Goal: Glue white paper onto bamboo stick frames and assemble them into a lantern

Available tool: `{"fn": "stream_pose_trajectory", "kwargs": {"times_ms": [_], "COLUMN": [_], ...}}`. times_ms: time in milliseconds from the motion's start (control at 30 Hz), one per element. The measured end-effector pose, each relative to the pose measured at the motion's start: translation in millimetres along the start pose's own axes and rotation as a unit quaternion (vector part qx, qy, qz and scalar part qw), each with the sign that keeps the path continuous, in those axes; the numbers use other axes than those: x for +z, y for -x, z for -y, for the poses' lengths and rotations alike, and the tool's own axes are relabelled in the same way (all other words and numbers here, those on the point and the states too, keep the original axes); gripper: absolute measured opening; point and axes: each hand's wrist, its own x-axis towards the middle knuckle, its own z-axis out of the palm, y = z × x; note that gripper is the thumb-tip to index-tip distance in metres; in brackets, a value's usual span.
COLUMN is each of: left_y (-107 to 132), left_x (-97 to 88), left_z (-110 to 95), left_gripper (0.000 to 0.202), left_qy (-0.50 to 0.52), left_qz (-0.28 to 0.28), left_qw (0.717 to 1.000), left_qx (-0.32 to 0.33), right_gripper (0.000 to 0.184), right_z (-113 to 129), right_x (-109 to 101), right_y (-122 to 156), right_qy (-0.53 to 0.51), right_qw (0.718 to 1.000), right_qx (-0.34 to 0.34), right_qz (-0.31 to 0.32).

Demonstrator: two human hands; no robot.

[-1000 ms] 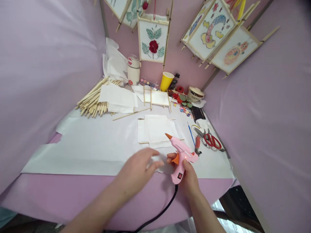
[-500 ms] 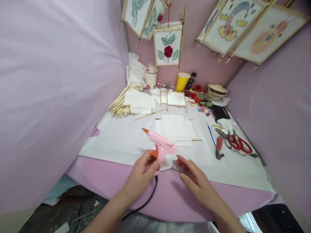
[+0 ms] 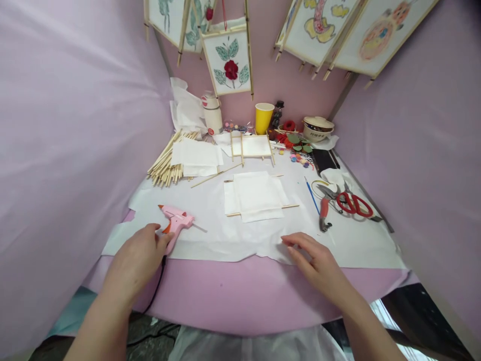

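Shifted left since the earlier frame, the pink hot glue gun [image 3: 176, 220] now lies on the white paper sheet [image 3: 210, 243], its orange nozzle pointing left and its black cord [image 3: 158, 286] running down over the pink-covered table [image 3: 244, 296]. The left hand [image 3: 135, 260] is open, with its loosely curled fingers [image 3: 156, 235] against the gun's handle and not wrapped around it. The right hand [image 3: 313, 258] is also open and empty, its fingertips [image 3: 289, 241] resting on the sheet's near edge. Between and ahead of the 2 hands, a square of white paper [image 3: 255, 195] lies across 2 bamboo sticks [image 3: 292, 205]. Farther back sit a paper-covered bamboo frame [image 3: 251, 147] and a pile of bamboo sticks [image 3: 164, 168]. Nearest the right hand, but well apart from it, are pruning shears [image 3: 323, 213], red-handled scissors [image 3: 351, 204] and a blue paintbrush [image 3: 311, 195].
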Motion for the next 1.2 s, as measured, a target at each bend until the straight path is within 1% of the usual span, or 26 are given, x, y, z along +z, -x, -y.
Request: {"fn": "stream_pose_trajectory", "kwargs": {"times_ms": [67, 100, 133, 167, 200, 233, 300, 367, 433, 533, 667, 833, 933, 1033, 1100, 1200], "left_y": [7.4, 10.1, 11.5, 11.6, 10.1, 7.3, -1.2, -10.4, -17.0, -19.8, -15.8, -7.5, -1.9, 3.1, 5.6, 8.2], "left_x": [2.3, 5.5, 9.9, 15.4, 21.3, 27.3, 37.5, 44.1, 47.4, 48.4, 45.4, 40.4, 41.9, 46.4, 49.5, 53.4], "left_z": [-21.2, -35.5, -51.8, -68.9, -85.7, -101.3, -125.3, -137.7, -140.6, -137.5, -135.5, -137.4, -135.6, -131.9, -129.6, -127.3], "left_gripper": [0.046, 0.040, 0.035, 0.031, 0.029, 0.027, 0.025, 0.024, 0.024, 0.023, 0.018, 0.019, 0.019, 0.020, 0.020, 0.020], "left_qy": [-0.018, 0.002, 0.029, 0.045, 0.048, 0.033, -0.008, -0.036, -0.047, -0.040, 0.003, 0.036, 0.038, 0.036, 0.030, 0.021], "left_qz": [-0.100, -0.137, -0.157, -0.157, -0.145, -0.130, -0.109, -0.099, -0.096, -0.099, -0.116, -0.130, -0.117, -0.098, -0.089, -0.078], "left_qw": [0.992, 0.984, 0.973, 0.963, 0.957, 0.956, 0.962, 0.965, 0.964, 0.959, 0.958, 0.953, 0.950, 0.951, 0.952, 0.953], "left_qx": [0.070, 0.113, 0.166, 0.214, 0.246, 0.260, 0.252, 0.240, 0.244, 0.263, 0.264, 0.273, 0.286, 0.291, 0.292, 0.291], "right_gripper": [0.022, 0.024, 0.026, 0.028, 0.030, 0.031, 0.033, 0.035, 0.037, 0.041, 0.043, 0.050, 0.048, 0.040, 0.037, 0.039], "right_z": [1.3, 3.0, 5.4, 8.5, 12.0, 15.5, 21.5, 24.5, 24.5, 21.8, 17.9, 15.0, 16.2, 17.4, 16.3, 11.6], "right_x": [7.2, 11.7, 16.5, 21.5, 26.4, 31.2, 39.5, 45.9, 50.3, 54.6, 58.7, 62.1, 60.4, 56.8, 54.7, 53.0], "right_y": [-2.2, -4.2, -6.8, -9.8, -13.0, -16.3, -22.0, -26.1, -28.3, -29.4, -30.2, -35.2, -37.6, -35.6, -32.3, -27.7], "right_qy": [0.049, 0.081, 0.113, 0.145, 0.174, 0.198, 0.234, 0.257, 0.268, 0.270, 0.268, 0.288, 0.293, 0.293, 0.289, 0.267], "right_qw": [0.998, 0.994, 0.990, 0.985, 0.980, 0.976, 0.970, 0.965, 0.962, 0.961, 0.961, 0.955, 0.954, 0.954, 0.955, 0.960], "right_qx": [-0.043, -0.067, -0.085, -0.095, -0.095, -0.088, -0.068, -0.054, -0.048, -0.045, -0.053, -0.057, -0.043, -0.037, -0.040, -0.061], "right_qz": [-0.015, -0.019, -0.019, -0.017, -0.014, -0.013, -0.013, -0.012, -0.013, -0.026, -0.044, -0.047, -0.042, -0.053, -0.063, -0.066]}}
